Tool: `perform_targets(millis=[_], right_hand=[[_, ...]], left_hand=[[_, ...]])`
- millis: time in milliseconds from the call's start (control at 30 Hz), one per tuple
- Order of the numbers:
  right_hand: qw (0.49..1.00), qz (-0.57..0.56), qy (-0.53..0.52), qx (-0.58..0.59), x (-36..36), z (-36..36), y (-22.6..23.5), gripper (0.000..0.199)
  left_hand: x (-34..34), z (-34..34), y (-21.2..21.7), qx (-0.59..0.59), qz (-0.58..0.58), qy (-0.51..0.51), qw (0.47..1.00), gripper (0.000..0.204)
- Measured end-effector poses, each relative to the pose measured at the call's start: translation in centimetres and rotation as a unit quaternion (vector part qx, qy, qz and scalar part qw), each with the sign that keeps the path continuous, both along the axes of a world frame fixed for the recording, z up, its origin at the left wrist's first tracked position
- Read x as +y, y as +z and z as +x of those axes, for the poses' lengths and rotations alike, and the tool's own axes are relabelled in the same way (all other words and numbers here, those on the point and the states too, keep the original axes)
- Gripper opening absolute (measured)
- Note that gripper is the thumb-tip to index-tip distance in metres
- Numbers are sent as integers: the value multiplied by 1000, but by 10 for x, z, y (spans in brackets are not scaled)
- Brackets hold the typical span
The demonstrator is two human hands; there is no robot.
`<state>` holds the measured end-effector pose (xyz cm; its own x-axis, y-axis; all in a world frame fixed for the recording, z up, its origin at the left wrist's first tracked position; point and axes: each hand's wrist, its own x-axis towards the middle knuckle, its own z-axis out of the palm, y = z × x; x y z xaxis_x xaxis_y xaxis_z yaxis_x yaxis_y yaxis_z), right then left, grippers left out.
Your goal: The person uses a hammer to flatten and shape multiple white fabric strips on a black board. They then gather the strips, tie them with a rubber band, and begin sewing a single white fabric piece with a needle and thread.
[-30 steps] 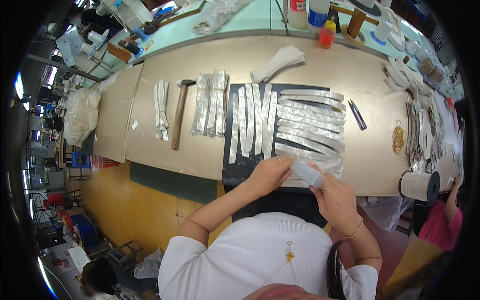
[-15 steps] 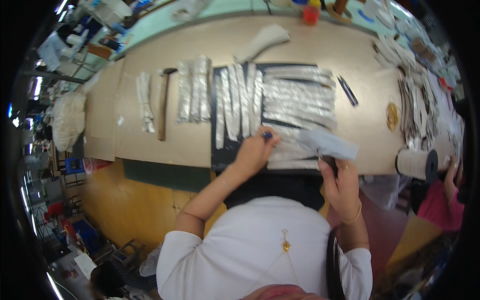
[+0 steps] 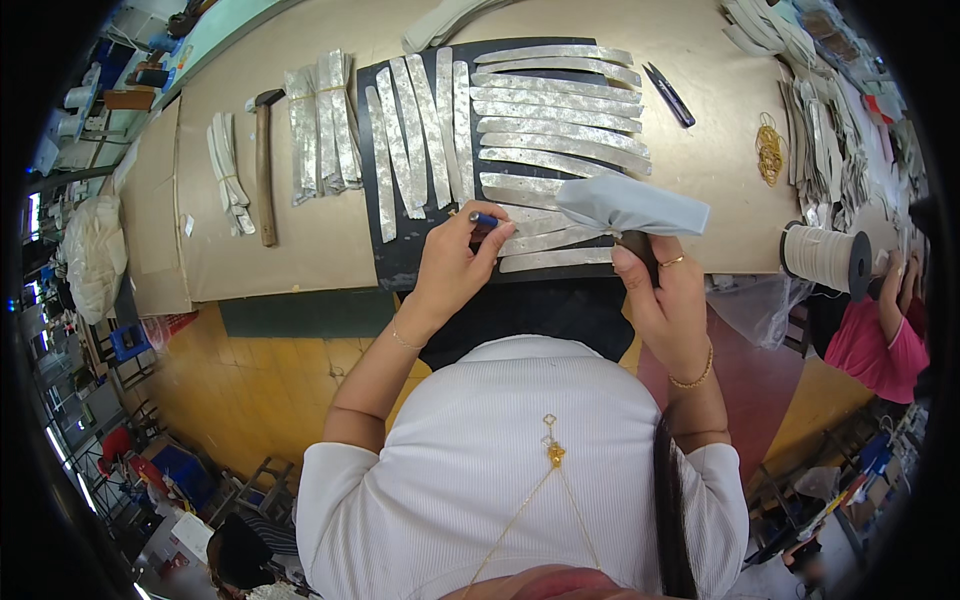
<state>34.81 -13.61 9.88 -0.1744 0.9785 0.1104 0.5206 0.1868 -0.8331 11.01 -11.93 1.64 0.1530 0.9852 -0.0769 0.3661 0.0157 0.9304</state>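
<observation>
Fingers of the left hand [image 3: 455, 262] pinch a blue pen [image 3: 486, 219]; the right hand [image 3: 668, 300] grips a grey piece [image 3: 630, 205].

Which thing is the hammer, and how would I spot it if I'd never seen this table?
Start at the long tan table and find the black mat covered in silvery strips. Look left, past a bundle of strips. The hammer lies there, the only thing with a brown wooden handle and dark metal head.

Craft workshop: long cardboard-covered workbench [image 3: 300, 250], rows of silvery cut strips [image 3: 560, 130], hammer [image 3: 264, 160], cord spool [image 3: 826, 258], co-worker [image 3: 880, 340] alongside.
</observation>
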Motion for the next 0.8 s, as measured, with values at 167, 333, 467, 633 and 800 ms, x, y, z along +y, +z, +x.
perform_targets(millis=[167, 333, 467, 633, 800], right_hand=[[1000, 5, -4, -1, 0, -1, -1, 25], [1000, 1, -3, -4, 2, -2, 2, 25], [1000, -8, 7, -18, 3, -3, 6, 23], [988, 109, 70, 84, 3, -6, 13, 38], [958, 12, 169, -230, 8, -13, 8, 49]], left_hand=[[0, 0, -2, 22, 19, -8, 1000, 15], [0, 2, -1, 34, 35, -16, 999, 13], [1, 4, 4, 98, 62, -42, 992, 11], [4, 8, 3, 156, 214, -82, 961, 11], [4, 5, 7, 190, 156, -129, 961, 21]])
